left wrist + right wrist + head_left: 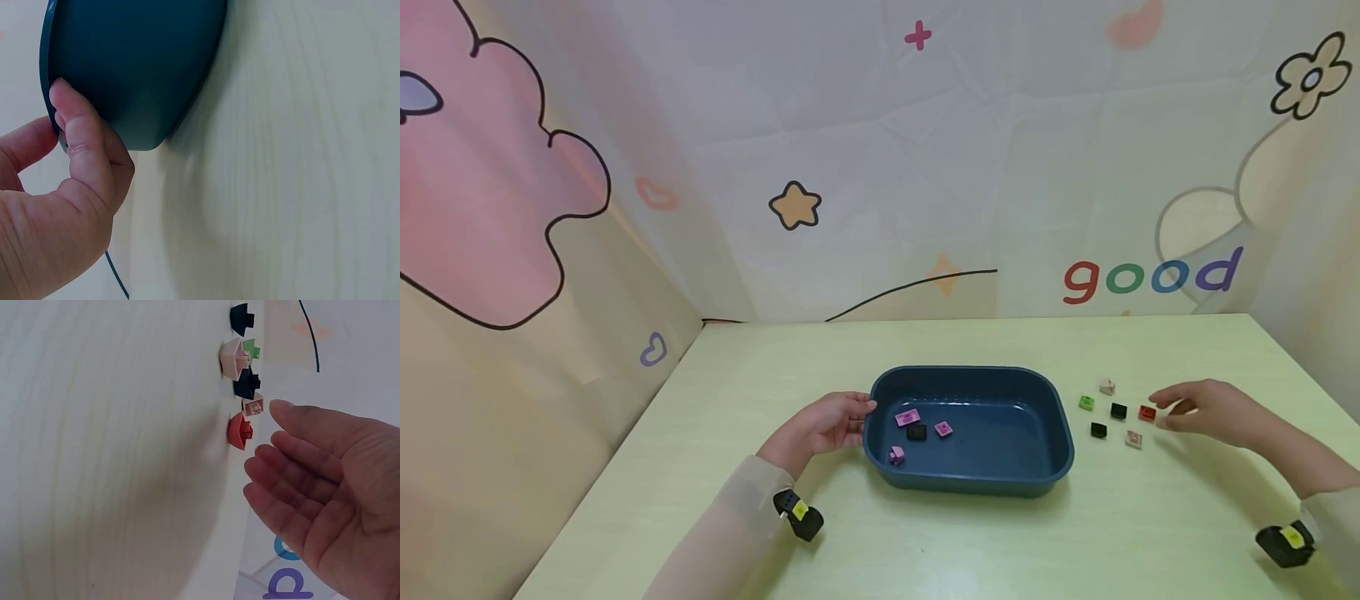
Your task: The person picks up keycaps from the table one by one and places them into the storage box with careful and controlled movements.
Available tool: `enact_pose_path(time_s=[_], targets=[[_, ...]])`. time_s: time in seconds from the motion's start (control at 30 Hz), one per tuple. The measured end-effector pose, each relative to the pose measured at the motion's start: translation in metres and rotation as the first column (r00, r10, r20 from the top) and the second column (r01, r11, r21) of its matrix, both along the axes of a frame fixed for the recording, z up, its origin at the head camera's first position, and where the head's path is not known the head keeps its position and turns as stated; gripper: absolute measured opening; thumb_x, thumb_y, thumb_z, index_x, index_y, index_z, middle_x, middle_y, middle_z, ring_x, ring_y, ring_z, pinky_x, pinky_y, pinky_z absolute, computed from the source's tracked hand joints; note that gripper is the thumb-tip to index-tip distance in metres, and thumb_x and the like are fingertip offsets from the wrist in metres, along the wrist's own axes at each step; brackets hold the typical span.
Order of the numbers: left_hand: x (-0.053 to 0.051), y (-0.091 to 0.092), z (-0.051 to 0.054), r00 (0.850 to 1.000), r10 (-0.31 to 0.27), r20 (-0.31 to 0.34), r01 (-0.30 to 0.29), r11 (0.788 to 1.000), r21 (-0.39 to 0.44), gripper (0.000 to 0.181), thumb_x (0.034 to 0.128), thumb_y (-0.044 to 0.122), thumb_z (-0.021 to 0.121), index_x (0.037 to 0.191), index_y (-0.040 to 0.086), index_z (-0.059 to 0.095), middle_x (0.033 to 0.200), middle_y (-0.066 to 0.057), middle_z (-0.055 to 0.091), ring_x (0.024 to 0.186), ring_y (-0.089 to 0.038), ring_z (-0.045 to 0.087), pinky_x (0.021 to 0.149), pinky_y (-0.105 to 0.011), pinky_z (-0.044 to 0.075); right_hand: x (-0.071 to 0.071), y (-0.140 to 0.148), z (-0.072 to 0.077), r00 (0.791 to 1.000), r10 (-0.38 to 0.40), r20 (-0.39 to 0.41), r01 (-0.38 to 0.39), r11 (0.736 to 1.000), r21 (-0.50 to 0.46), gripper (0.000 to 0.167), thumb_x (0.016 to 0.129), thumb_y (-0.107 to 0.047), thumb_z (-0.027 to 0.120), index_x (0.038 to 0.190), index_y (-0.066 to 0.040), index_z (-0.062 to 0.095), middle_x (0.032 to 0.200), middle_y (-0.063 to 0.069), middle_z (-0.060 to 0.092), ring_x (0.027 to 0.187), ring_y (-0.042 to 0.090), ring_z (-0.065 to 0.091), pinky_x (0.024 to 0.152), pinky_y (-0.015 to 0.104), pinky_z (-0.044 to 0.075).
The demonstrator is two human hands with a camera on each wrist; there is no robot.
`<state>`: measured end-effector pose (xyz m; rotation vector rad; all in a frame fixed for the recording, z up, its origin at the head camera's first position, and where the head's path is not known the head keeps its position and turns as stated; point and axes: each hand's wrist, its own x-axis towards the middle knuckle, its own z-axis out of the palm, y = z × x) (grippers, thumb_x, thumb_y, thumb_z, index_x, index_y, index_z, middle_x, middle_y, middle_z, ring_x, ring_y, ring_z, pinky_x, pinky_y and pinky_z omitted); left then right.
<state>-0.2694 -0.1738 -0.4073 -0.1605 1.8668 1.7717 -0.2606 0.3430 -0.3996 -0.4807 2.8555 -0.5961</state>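
Observation:
My left hand [832,422] pinches the left rim of a dark blue plastic tray [1000,433]; in the left wrist view, thumb and fingers [84,140] grip its edge. Three pink toy pieces [907,417] and a black piece [916,432] lie in the tray's left part. Just right of a small red building piece [1147,412], my right hand [1213,412] hovers with loosely bent fingers and nothing in them. The right wrist view shows a gap between the fingertips [256,464] and the red piece.
Right of the tray lie a green piece [1086,402], two black pieces [1118,411], a beige piece [1107,386] and a pale pink piece [1134,439]. A printed cloth [865,142] hangs behind the light wooden table [760,358].

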Motion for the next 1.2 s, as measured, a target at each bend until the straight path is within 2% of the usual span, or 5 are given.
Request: enact_pose_path(time_s=[0.17,0.47,1.2], targets=[[0.000,0.000,-0.001,1.000,0.005,0.002,-0.005,1.000,-0.001,0.026,0.1071,0.014,0.050,0.129,0.000,0.054,0.080,0.001,0.061,0.068,-0.009,0.057,0.062,-0.015,0.056,-0.004,-0.004,-0.004,1.000,-0.003,-0.001,0.003,1.000,0.015,0.046,0.090,-0.015,0.075,0.122,0.016,0.062,0.103,0.022,0.073,0.086,0.021,0.066,0.067,0.023,0.052],[0.001,0.000,0.000,1.000,0.013,0.004,-0.014,1.000,0.006,0.026,0.1071,0.014,0.050,0.129,0.000,0.054,0.079,0.002,0.061,0.068,-0.009,0.058,0.062,-0.016,0.057,-0.010,-0.005,-0.011,1.000,-0.012,-0.020,0.012,1.000,0.009,0.046,0.087,-0.012,0.076,0.117,0.020,0.062,0.094,0.017,0.071,0.081,0.017,0.061,0.064,0.023,0.049],[0.001,0.001,0.000,1.000,0.013,0.012,-0.014,1.000,0.024,0.029,0.1072,0.014,0.049,0.132,-0.001,0.052,0.081,0.002,0.061,0.068,-0.008,0.057,0.062,-0.015,0.056,-0.014,-0.012,-0.015,0.999,-0.015,-0.045,0.017,0.999,0.040,0.033,0.086,-0.007,0.074,0.109,0.015,0.067,0.088,0.012,0.069,0.078,0.018,0.053,0.068,0.028,0.046]])
